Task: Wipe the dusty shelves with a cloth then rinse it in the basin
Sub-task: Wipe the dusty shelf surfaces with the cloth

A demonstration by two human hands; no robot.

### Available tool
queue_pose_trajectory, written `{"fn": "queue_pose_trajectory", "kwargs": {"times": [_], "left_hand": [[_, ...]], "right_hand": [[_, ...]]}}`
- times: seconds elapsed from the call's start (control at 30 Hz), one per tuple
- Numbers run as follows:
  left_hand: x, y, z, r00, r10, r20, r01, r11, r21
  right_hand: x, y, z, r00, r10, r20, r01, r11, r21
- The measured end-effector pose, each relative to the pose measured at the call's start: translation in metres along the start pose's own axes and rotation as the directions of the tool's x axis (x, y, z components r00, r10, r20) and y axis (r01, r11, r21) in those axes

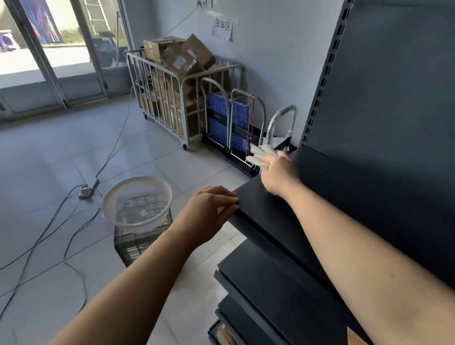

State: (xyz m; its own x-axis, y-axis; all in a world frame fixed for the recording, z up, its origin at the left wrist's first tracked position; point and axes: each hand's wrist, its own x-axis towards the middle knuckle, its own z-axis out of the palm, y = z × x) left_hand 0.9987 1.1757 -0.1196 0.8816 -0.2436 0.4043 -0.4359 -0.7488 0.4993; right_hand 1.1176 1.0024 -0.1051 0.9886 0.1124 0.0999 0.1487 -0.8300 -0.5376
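Bright daylight pours through the glass doors [31,52] at upper left, overexposed outside, leaving a pale sheen on the floor [41,161]. The shelves [332,190] stay dark. The right hand [278,173] and cloth [260,154] are motion-blurred. Straight lines bow near the edges.

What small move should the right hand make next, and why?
Probably sweep the cloth back along the top shelf: the right hand holds it at the shelf's far end, and the left hand rests on the front edge, steadying.
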Motion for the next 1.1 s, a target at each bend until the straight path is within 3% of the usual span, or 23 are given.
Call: {"fn": "queue_pose_trajectory", "kwargs": {"times": [0.07,0.17,0.27,0.37,0.43,0.5,0.53,0.6,0.67,0.73,0.83,0.93,1.1], "left_hand": [[0.002,-0.003,-0.002,1.0,0.023,0.021,-0.023,1.0,-0.001],[0.004,-0.007,-0.006,0.997,0.061,0.041,-0.062,0.998,0.005],[0.007,-0.014,-0.006,0.994,0.097,0.051,-0.095,0.995,-0.044],[0.011,-0.021,-0.005,0.988,0.131,0.078,-0.123,0.987,-0.103],[0.013,-0.025,-0.005,0.985,0.146,0.094,-0.135,0.983,-0.122],[0.014,-0.028,-0.006,0.98,0.166,0.106,-0.151,0.98,-0.132],[0.015,-0.028,-0.006,0.978,0.177,0.11,-0.162,0.978,-0.132],[0.015,-0.029,-0.007,0.974,0.198,0.113,-0.184,0.975,-0.121],[0.015,-0.03,-0.008,0.968,0.221,0.121,-0.208,0.972,-0.112],[0.015,-0.03,-0.01,0.962,0.242,0.127,-0.229,0.967,-0.107],[0.017,-0.03,-0.012,0.957,0.262,0.125,-0.25,0.963,-0.104],[0.016,-0.028,-0.012,0.955,0.266,0.132,-0.255,0.962,-0.095],[0.015,-0.029,-0.011,0.959,0.244,0.146,-0.235,0.969,-0.078]], "right_hand": [[0.0,-0.025,-0.001,0.997,-0.046,0.069,0.03,0.975,0.219],[0.006,-0.03,-0.011,0.995,0.013,-0.097,0.031,0.9,0.435],[0.015,0.018,-0.041,0.914,0.172,-0.368,-0.063,0.955,0.288],[0.008,0.076,-0.056,0.892,0.343,-0.293,-0.387,0.916,-0.105],[0.004,0.074,-0.044,0.948,0.223,-0.229,-0.279,0.926,-0.254],[0.004,0.036,-0.024,0.991,0.003,-0.131,-0.03,0.978,-0.207],[0.004,0.015,-0.016,0.996,-0.021,-0.092,0.011,0.995,-0.104],[-0.001,-0.026,-0.002,0.999,0.036,-0.034,-0.031,0.987,0.155],[-0.011,-0.043,0.008,0.995,0.097,-0.004,-0.086,0.906,0.414],[-0.022,-0.036,-0.002,0.985,0.148,-0.085,-0.08,0.839,0.538],[-0.045,0.0,-0.049,0.92,0.303,-0.25,-0.172,0.883,0.436],[-0.081,0.037,-0.069,0.903,0.408,-0.137,-0.388,0.909,0.149],[-0.128,0.015,-0.037,0.943,0.298,-0.152,-0.251,0.931,0.265]]}}
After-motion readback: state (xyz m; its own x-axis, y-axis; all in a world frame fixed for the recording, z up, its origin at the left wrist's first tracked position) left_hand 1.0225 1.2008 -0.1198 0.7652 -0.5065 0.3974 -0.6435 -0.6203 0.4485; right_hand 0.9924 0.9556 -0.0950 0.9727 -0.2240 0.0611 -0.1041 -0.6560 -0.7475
